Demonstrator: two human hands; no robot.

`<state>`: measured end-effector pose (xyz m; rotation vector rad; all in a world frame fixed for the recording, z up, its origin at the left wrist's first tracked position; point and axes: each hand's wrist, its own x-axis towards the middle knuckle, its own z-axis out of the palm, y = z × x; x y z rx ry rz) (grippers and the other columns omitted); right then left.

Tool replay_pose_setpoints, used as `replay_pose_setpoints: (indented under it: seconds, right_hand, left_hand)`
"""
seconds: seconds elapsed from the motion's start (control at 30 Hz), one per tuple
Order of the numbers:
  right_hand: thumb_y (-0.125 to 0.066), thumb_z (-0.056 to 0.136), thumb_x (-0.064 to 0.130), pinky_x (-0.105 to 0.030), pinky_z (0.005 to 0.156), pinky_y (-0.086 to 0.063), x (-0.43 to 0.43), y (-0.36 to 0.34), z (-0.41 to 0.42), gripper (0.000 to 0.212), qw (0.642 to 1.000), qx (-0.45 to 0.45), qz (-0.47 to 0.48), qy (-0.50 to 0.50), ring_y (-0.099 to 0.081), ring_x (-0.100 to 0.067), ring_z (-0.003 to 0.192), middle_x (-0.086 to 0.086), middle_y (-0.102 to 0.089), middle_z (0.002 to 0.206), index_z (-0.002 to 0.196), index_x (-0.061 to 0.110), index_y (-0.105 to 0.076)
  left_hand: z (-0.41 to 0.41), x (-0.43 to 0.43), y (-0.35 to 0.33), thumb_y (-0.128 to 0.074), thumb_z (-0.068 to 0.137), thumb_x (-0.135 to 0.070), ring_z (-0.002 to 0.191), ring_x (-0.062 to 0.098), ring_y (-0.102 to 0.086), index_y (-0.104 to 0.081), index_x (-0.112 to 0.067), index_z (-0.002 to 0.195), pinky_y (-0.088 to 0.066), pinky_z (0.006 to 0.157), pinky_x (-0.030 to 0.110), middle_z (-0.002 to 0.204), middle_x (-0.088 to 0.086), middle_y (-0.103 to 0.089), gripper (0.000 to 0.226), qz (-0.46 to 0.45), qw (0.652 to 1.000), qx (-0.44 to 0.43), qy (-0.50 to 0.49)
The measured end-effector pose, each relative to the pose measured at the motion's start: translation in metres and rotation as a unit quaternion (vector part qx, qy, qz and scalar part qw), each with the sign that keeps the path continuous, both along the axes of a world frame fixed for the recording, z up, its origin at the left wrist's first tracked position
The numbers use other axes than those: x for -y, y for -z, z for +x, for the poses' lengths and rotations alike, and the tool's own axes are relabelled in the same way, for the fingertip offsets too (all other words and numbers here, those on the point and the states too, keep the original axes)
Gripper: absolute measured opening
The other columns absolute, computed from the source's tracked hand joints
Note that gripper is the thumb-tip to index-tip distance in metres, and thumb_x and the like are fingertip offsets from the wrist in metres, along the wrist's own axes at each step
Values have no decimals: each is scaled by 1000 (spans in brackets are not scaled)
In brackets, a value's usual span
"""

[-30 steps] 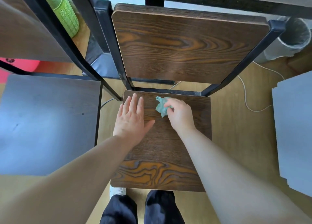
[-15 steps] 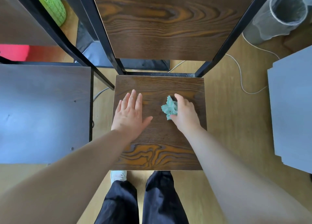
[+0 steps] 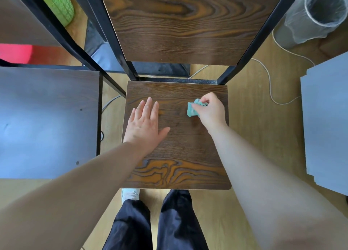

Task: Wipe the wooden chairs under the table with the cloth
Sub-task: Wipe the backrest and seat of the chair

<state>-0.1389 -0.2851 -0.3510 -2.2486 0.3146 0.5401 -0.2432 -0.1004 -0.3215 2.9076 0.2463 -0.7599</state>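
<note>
Chair seat (image 3: 188, 155), mid-wipe: right hand (image 3: 211, 112) pinches teal cloth (image 3: 192, 109), left hand (image 3: 144, 125) flat beside; wood nearer than the grip, neighbouring chair (image 3: 47, 118) likely pending.

Teal cloth (image 3: 192, 108), dark-brown wood-grained chair seat (image 3: 180, 150), black frame (image 3: 259, 35).

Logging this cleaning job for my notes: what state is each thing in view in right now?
Small teal cloth: bunched up, held on the seat.
Right hand: pinches the cloth.
Left hand: flat, fingers straight, resting on the seat.
Dark brown wooden chair seat: level, both hands on it.
Grey round bin with clear liner: upright, open-topped.
Thin white cable: lying loose on the floor.
</note>
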Motion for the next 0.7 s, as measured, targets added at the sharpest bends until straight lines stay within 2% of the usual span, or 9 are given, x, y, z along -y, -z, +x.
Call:
replay_pose_setpoints:
  seconds: [0.07, 0.13, 0.23, 0.3, 0.37, 0.43, 0.53, 0.63, 0.7]
  right_hand:
    - [-71, 89, 27, -11, 58, -44, 12, 5, -4, 20, 999, 17, -41, -18, -55, -10, 93, 1, -57, 109, 101, 27, -54]
    - [-69, 90, 27, -10, 59, -39, 24, 10, -8, 21, 996, 34, -66, -52, -54, -9, 91, 1, -58, 108, 107, 30, -58]
    - [-66, 92, 20, -12, 66, -47, 39, 15, -13, 19, 993, 63, -57, -80, -57, -12, 100, 4, -62, 108, 110, 25, -68]
    - [-66, 92, 21, -20, 72, -56, 46, 18, -14, 17, 994, 63, -40, -79, -61, -15, 102, 2, -64, 109, 108, 21, -72]
    - [-68, 90, 32, -21, 74, -57, 49, 17, -14, 25, 995, 48, -35, -83, -61, -14, 101, 3, -63, 112, 113, 20, -71]
    - [-69, 86, 43, -14, 71, -50, 49, 14, -14, 40, 994, 26, -36, -98, -57, -10, 103, 5, -60, 117, 119, 20, -68]
    - [-75, 82, 44, -15, 74, -44, 46, 12, -14, 51, 987, 23, -71, -140, -51, -9, 105, 5, -55, 122, 124, 19, -63]
    - [-76, 83, 35, -10, 63, -41, 42, 12, -13, 35, 985, 23, -103, -134, -54, -10, 99, 1, -56, 119, 112, 22, -62]
    - [-75, 85, 31, -10, 61, -47, 39, 12, -9, 24, 988, 12, -98, -117, -60, -11, 94, 2, -60, 112, 102, 23, -60]
  left_hand:
    - [0, 1, 1, -28, 98, -65, 152, 25, 12, 9, -15, 157, -2, 125, 43, 165, 5, 14, 86, 1, 1000, -1, 1]
    - [0, 2, 2, -27, 97, -66, 152, 25, 12, 10, -15, 157, -3, 125, 43, 165, 5, 14, 86, -1, 1000, -2, 3]
    - [0, 3, 3, -27, 98, -65, 152, 25, 12, 10, -15, 157, -4, 125, 43, 165, 5, 14, 86, -3, 1000, -4, 6]
    - [-1, 4, 4, -28, 97, -66, 152, 25, 12, 9, -16, 157, -4, 125, 43, 165, 4, 14, 86, -3, 1000, -5, 8]
    - [-2, 5, 5, -28, 97, -66, 152, 25, 11, 9, -16, 157, -4, 125, 43, 166, 5, 13, 86, -5, 1000, -5, 7]
    - [-2, 5, 5, -28, 97, -66, 152, 25, 11, 8, -16, 157, -4, 125, 43, 166, 5, 13, 86, -6, 1000, -4, 7]
    - [-2, 5, 5, -28, 97, -66, 152, 25, 11, 7, -16, 157, -3, 124, 43, 166, 5, 12, 86, -9, 1000, -1, 8]
    - [-2, 6, 5, -27, 97, -66, 152, 25, 11, 7, -16, 157, -4, 124, 43, 166, 5, 13, 85, -7, 1000, -2, 13]
    - [0, 6, 5, -28, 98, -65, 152, 25, 11, 7, -16, 157, -3, 124, 43, 166, 4, 13, 85, -9, 1000, -3, 11]
